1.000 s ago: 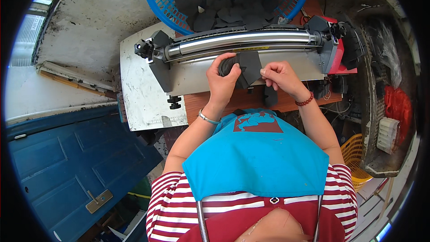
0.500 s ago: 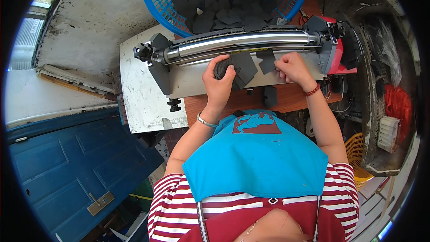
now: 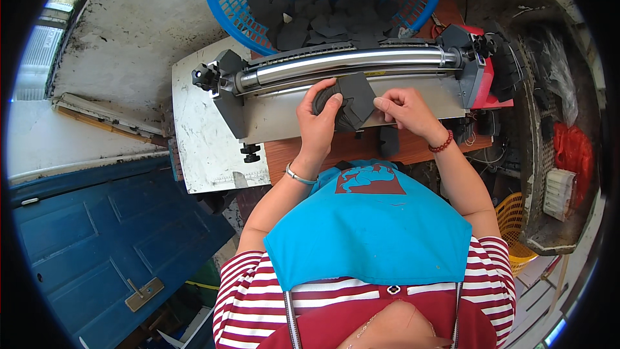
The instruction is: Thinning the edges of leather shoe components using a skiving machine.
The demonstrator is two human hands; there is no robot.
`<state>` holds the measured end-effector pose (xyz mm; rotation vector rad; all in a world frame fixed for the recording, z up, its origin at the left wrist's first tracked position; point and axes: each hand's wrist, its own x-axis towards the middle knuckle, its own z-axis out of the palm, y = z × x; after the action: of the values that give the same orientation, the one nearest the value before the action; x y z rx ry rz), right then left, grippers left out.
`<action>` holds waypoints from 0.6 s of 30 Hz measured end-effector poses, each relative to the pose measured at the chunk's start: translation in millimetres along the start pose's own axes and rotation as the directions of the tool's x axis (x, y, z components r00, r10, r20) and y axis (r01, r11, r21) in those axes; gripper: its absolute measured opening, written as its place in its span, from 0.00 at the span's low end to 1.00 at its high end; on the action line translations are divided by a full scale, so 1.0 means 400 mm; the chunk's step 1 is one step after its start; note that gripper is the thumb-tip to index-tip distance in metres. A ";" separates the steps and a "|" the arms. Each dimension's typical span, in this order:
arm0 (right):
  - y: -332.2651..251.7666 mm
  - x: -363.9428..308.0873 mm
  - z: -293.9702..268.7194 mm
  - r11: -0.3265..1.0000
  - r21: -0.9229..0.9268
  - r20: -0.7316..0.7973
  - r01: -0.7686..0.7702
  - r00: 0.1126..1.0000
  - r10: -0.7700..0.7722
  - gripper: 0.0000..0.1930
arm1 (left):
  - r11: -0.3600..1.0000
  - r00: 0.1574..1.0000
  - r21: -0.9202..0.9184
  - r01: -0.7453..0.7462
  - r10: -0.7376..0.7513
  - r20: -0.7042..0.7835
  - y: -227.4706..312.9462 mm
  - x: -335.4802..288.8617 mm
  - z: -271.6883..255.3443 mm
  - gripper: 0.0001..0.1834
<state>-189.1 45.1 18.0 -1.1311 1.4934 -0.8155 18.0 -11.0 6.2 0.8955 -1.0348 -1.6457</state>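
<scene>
The left hand (image 3: pixel 318 123) has its fingers wrapped around a stack of dark grey pieces (image 3: pixel 357 98), over the front edge of a metal plate (image 3: pixel 271 115) above the table (image 3: pixel 290 154). The right hand (image 3: pixel 409 114) has fingertips at the stack's right corner; whether they grip, I cannot tell.

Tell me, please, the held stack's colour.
The stack is dark grey, shown best in the head view.

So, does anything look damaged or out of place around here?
Mostly grime: dark stains mar the pale wall at upper left, and the white board by the roller machine is smudged. The dark pieces in the left hand overlap unevenly.
</scene>
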 end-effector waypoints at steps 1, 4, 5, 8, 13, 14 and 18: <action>-0.004 0.002 0.009 1.000 -0.012 -0.005 0.029 1.000 -0.029 0.16 | 0.999 1.000 0.040 -0.013 0.012 0.011 0.000 -0.001 0.001 0.14; -0.007 -0.002 0.015 0.999 0.006 0.014 0.051 0.999 -0.052 0.16 | 1.000 1.000 0.019 -0.013 0.013 0.013 -0.002 -0.002 0.005 0.14; -0.007 -0.003 0.013 0.998 0.035 0.037 0.044 0.998 -0.045 0.17 | 1.000 1.000 0.019 -0.014 0.014 0.012 0.000 -0.001 0.003 0.14; 0.012 -0.003 -0.021 0.996 0.074 0.087 -0.053 0.995 0.047 0.16 | 0.999 0.999 -0.036 0.025 -0.025 -0.022 0.008 -0.001 -0.008 0.14; 0.023 0.007 -0.098 0.966 -0.110 -0.061 -0.235 0.971 0.230 0.16 | 1.000 0.999 -0.007 0.025 -0.025 -0.029 0.000 0.002 -0.018 0.14; 0.021 0.008 -0.099 0.963 -0.149 -0.124 -0.223 0.971 0.206 0.16 | 1.000 0.999 -0.009 0.028 -0.028 -0.026 -0.001 0.001 -0.013 0.14; -0.015 0.005 -0.005 1.000 -0.020 -0.051 -0.007 0.999 0.006 0.18 | 1.000 1.000 0.009 -0.003 0.003 -0.007 -0.005 0.005 0.008 0.14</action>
<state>-189.7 41.2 23.2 -1.1268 1.5499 -0.8317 13.7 -12.0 5.5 0.9053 -1.0391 -1.6352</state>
